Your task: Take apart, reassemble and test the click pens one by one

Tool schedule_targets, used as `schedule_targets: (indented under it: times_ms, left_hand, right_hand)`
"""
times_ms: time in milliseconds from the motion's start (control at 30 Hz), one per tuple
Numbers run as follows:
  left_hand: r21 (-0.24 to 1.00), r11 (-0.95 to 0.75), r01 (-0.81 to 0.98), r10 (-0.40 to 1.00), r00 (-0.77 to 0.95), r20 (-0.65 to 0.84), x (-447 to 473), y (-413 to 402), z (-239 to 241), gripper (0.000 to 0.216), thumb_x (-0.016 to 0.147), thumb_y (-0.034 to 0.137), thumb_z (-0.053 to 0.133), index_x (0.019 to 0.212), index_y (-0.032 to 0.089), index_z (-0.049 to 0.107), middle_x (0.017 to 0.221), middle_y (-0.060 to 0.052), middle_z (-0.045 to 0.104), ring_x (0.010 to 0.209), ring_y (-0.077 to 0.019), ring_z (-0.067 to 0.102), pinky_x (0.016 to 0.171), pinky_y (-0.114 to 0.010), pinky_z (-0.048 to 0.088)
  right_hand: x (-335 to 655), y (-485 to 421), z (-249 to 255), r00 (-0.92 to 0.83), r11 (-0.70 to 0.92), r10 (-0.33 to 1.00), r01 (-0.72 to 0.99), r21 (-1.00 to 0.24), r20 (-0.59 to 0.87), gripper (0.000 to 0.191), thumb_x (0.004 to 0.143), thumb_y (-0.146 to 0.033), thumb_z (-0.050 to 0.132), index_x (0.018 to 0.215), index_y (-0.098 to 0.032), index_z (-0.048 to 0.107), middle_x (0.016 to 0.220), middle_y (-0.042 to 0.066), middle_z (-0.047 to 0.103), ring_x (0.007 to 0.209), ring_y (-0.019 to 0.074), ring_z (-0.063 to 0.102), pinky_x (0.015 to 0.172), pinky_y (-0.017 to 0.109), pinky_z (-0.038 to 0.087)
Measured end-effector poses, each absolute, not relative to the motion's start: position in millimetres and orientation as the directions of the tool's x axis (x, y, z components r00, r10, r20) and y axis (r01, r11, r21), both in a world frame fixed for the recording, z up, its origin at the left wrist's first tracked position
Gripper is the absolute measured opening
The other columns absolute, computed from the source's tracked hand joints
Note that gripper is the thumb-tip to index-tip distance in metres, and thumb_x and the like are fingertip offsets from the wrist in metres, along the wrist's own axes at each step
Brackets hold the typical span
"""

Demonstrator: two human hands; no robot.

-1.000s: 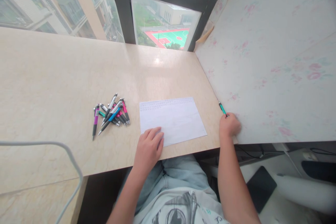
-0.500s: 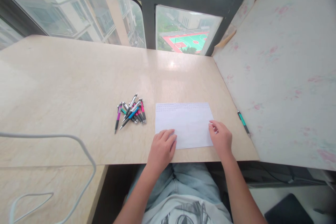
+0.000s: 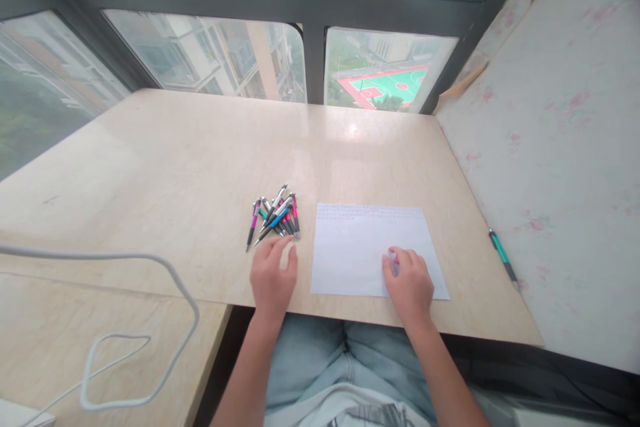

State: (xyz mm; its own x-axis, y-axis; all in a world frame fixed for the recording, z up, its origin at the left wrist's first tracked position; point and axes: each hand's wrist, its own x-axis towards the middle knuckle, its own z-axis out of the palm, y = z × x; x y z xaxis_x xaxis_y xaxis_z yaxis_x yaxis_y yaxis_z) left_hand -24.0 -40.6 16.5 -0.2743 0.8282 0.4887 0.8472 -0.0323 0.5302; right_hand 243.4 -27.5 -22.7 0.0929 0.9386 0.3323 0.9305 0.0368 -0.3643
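My left hand (image 3: 273, 277) is at the near side of a pile of pens (image 3: 275, 217), thumb apart from the fingers and nothing held. Its fingertips reach the lower ends of the pens; whether they touch cannot be made out. The pile mixes purple, pink, blue, green and silver barrels with black grips. To its right lies a white sheet of paper (image 3: 350, 257) with rows of small handwriting along the top. On the sheet's lower right part rests my right hand (image 3: 411, 283), fingers bent, with a gap between thumb and forefinger.
A green and black pen (image 3: 503, 257) lies alone by the flowered wall (image 3: 565, 167) on the right. A thick white cable (image 3: 170, 273) arches across the left foreground. Dark window frames (image 3: 315, 60) border the desk (image 3: 215, 140) at the back.
My left hand has left the sheet and moved left to the pens. My right hand has shifted from the sheet's right edge inward onto it. The camera view has turned slightly.
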Motion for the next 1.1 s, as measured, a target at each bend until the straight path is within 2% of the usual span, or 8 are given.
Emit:
schedule_targets:
  times_ms: [167, 333, 500, 633, 867, 967, 1000, 1100]
  left_hand:
    - [0.323, 0.179, 0.929, 0.810, -0.325, 0.489, -71.9, -37.8, 23.8, 0.021, 0.089, 0.028, 0.058, 0.103, 0.018, 0.069, 0.097, -0.010, 0.066, 0.091, -0.0260, 0.059, 0.085, -0.038, 0.046]
    - [0.172, 0.169, 0.970, 0.876, -0.228, 0.424, -86.2, -37.4, 19.8, 0.024, 0.087, 0.031, 0.060, 0.105, 0.017, 0.068, 0.098, -0.009, 0.070, 0.092, -0.0288, 0.054, 0.087, -0.039, 0.043]
    - [0.093, 0.139, 0.986, 0.913, -0.164, 0.373, -86.4, -32.1, 19.3, 0.027, 0.088, 0.030, 0.057, 0.109, 0.016, 0.067, 0.099, -0.010, 0.070, 0.093, -0.0297, 0.053, 0.085, -0.038, 0.042]
    - [0.102, 0.151, 0.983, 0.916, -0.178, 0.361, -85.1, -29.7, 20.0, 0.026, 0.089, 0.024, 0.053, 0.110, 0.016, 0.067, 0.097, -0.010, 0.071, 0.092, -0.0289, 0.056, 0.079, -0.037, 0.044]
    - [0.303, 0.143, 0.942, 0.866, -0.267, 0.423, -76.8, -32.0, 23.4, 0.024, 0.090, 0.025, 0.053, 0.107, 0.019, 0.070, 0.098, -0.010, 0.071, 0.082, -0.0232, 0.063, 0.069, -0.032, 0.045]
    - [0.570, 0.127, 0.812, 0.849, -0.386, 0.360, -64.2, -36.1, 26.6, 0.025, 0.088, 0.030, 0.057, 0.108, 0.021, 0.070, 0.098, -0.007, 0.071, 0.068, -0.0168, 0.062, 0.067, -0.030, 0.048]
    - [0.682, 0.098, 0.725, 0.861, -0.406, 0.307, -57.6, -37.9, 27.3, 0.026, 0.087, 0.031, 0.058, 0.107, 0.021, 0.070, 0.099, -0.007, 0.071, 0.072, -0.0170, 0.063, 0.070, -0.030, 0.050]
    - [0.928, 0.129, 0.350, 0.905, -0.424, 0.034, -31.3, -44.1, 28.0, 0.032, 0.082, 0.036, 0.065, 0.108, 0.018, 0.070, 0.085, -0.005, 0.072, 0.074, -0.0186, 0.066, 0.070, -0.031, 0.052]
  right_hand:
    - [246.2, -27.4, -22.3, 0.146, 0.032, 0.920, 0.897, -0.441, 0.363, 0.021, 0.092, -0.034, 0.054, 0.095, -0.019, 0.068, 0.087, 0.006, 0.068, 0.085, 0.0238, 0.056, 0.073, 0.033, 0.041]
    - [249.4, -27.4, -21.5, 0.160, 0.068, 0.896, 0.873, -0.483, 0.415, 0.022, 0.093, -0.032, 0.052, 0.095, -0.017, 0.068, 0.091, 0.007, 0.071, 0.087, 0.0247, 0.057, 0.081, 0.036, 0.043]
    - [251.2, -26.3, -21.8, 0.182, 0.079, 0.879, 0.855, -0.512, 0.440, 0.023, 0.093, -0.032, 0.052, 0.096, -0.016, 0.069, 0.094, 0.009, 0.072, 0.090, 0.0254, 0.058, 0.084, 0.038, 0.043]
    - [251.5, -25.8, -23.2, 0.192, 0.089, 0.874, 0.839, -0.537, 0.446, 0.024, 0.093, -0.032, 0.052, 0.098, -0.016, 0.068, 0.096, 0.010, 0.072, 0.092, 0.0255, 0.059, 0.084, 0.039, 0.043]
    - [249.7, -26.0, -20.6, 0.196, 0.125, 0.860, 0.814, -0.567, 0.471, 0.023, 0.095, -0.030, 0.049, 0.099, -0.016, 0.067, 0.096, 0.010, 0.071, 0.092, 0.0250, 0.059, 0.085, 0.040, 0.045]
    - [248.7, -26.7, -16.3, 0.195, 0.165, 0.839, 0.799, -0.579, 0.508, 0.020, 0.094, -0.032, 0.052, 0.095, -0.018, 0.067, 0.094, 0.010, 0.071, 0.091, 0.0246, 0.059, 0.085, 0.040, 0.046]
    - [248.6, -27.2, -14.7, 0.189, 0.180, 0.835, 0.794, -0.580, 0.517, 0.019, 0.094, -0.032, 0.054, 0.091, -0.018, 0.067, 0.093, 0.009, 0.070, 0.091, 0.0243, 0.060, 0.085, 0.040, 0.046]
    - [248.9, -29.6, -10.5, 0.154, 0.231, 0.840, 0.767, -0.599, 0.521, 0.024, 0.093, -0.030, 0.056, 0.072, -0.020, 0.062, 0.084, 0.008, 0.068, 0.086, 0.0228, 0.059, 0.082, 0.039, 0.047]
